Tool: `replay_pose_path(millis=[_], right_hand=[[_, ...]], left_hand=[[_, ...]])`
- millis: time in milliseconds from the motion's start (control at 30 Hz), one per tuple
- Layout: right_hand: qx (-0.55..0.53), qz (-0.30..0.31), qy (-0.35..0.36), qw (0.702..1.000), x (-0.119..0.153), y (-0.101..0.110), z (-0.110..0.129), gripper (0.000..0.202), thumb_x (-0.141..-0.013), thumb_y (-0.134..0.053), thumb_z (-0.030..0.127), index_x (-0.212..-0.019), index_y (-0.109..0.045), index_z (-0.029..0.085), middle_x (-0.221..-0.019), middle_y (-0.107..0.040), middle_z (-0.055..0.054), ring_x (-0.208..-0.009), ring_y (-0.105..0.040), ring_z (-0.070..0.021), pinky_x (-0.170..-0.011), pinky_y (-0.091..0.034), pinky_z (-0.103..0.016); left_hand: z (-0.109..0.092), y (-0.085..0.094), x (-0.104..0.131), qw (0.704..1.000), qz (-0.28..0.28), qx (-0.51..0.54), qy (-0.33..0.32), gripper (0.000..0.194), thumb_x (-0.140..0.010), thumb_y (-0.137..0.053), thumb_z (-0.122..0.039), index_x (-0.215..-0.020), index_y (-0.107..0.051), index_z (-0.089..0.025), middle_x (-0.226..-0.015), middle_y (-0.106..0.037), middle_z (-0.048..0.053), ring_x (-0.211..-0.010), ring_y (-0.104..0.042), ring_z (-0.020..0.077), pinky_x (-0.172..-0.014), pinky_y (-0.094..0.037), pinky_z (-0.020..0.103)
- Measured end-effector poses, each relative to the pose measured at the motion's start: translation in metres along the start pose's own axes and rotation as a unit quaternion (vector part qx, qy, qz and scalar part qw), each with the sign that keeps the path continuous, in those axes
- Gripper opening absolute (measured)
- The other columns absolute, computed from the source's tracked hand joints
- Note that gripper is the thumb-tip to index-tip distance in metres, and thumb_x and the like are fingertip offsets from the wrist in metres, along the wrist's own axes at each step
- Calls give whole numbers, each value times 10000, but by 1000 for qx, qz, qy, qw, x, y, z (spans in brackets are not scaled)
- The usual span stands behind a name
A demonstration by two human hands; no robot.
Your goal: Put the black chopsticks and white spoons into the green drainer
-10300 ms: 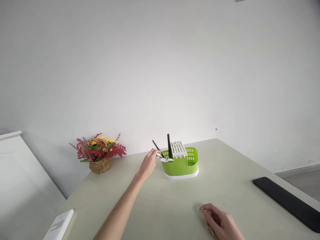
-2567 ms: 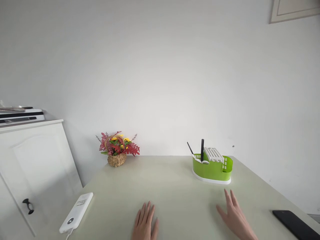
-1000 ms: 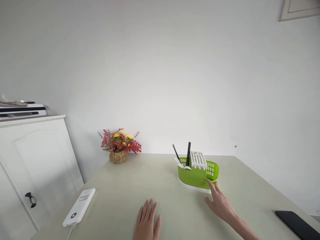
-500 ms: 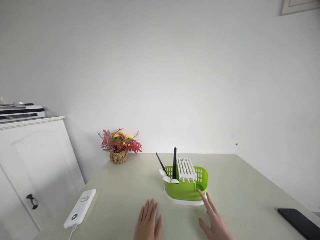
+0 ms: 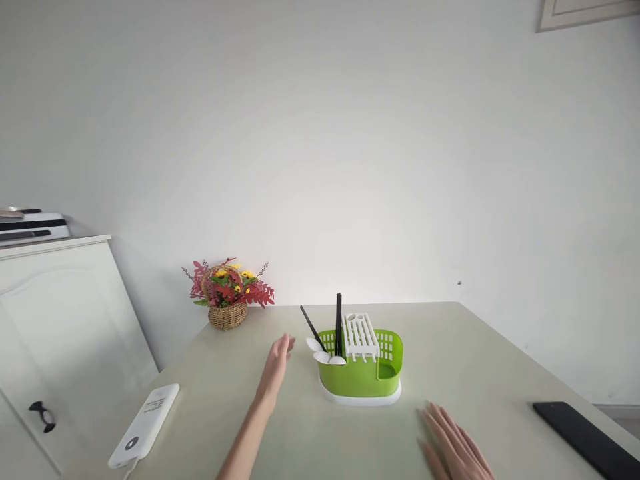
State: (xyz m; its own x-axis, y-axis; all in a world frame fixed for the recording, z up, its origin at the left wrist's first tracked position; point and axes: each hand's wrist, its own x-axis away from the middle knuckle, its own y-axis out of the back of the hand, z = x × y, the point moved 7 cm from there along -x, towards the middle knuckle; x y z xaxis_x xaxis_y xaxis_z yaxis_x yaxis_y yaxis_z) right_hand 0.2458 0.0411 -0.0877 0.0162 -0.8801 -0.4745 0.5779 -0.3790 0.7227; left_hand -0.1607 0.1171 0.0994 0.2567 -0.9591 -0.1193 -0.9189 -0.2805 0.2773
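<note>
Counter [image 5: 300, 433], pale grey-green, below: holding out unclenched left hand [image 5: 277, 360] near white round-bowled spoons [image 5: 321, 357] in oval green plastic basket [image 5: 353, 380], holding released, straight-fingered right hand [image 5: 456, 445] farther right.

- Caddy [image 5: 350, 381]: bright lime green, upper walls patterned with rows of rectangular cut-outs.
- Base [image 5: 357, 401]: plain white.
- Slotted rack [image 5: 362, 337]: white, striped by long parallel slots, with rounded openings at its far end.
- Chopsticks [image 5: 339, 327]: plain black.
- Spoons [image 5: 321, 357]: plain glossy white.
- Flower arrangement [image 5: 234, 291]: crimson and dusky-pink leaves, yellow blooms, touches of green.
- Basket [image 5: 228, 317]: tan-brown, woven wicker pattern.
- Tabletop [image 5: 460, 360]: pale grey-green, plain.
- White block [image 5: 150, 413]: white, with dark lettering and a dark round mark.
- Cable [image 5: 131, 469]: white.
- Slab [image 5: 585, 437]: matt black.
- Cabinet [image 5: 65, 320]: white, arched panel moulding.
- Handle [image 5: 42, 416]: black.
- Boxy item [image 5: 30, 228]: white, black banding.
- Wall [image 5: 320, 147]: pale grey-white.
- Frame [image 5: 587, 18]: beige, thin darker line.
</note>
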Motion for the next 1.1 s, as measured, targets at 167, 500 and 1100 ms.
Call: replay_pose_path(millis=[167,500,1100], right_hand=[[43,2,32,999,-2,-15,11,588,-926,-482,575,-1463,-545,346,-1518,-558,-12,-1474,-396,-354,-1206,-341,-614],[211,-54,148,965,-4,-1,18,584,-986,-481,496,-1491,-534,208,-1551,-497,-103,-1385,-525,-328,-1068,-548,-489],[153,-140,126,970,1,-24,8,591,-973,-416,499,-1513,-505,278,-1541,-529,-71,-1361,-554,-353,-1074,-510,-555]], left_hand=[[-64,-45,-52,992,110,-67,-11,815,-905,-374,-794,-1336,-544,-124,-1403,-628,198,-1315,-583,302,-1091,-444,392],[-88,-140,-84,975,190,-108,-42,415,-830,-674,-593,-745,-634,-189,-877,-771,104,-955,-705,297,-904,-498,358],[-53,95,-135,975,-183,89,90,380,-974,-639,-368,-1299,-596,-176,-1300,-625,101,-1093,-652,243,-915,-574,460]])
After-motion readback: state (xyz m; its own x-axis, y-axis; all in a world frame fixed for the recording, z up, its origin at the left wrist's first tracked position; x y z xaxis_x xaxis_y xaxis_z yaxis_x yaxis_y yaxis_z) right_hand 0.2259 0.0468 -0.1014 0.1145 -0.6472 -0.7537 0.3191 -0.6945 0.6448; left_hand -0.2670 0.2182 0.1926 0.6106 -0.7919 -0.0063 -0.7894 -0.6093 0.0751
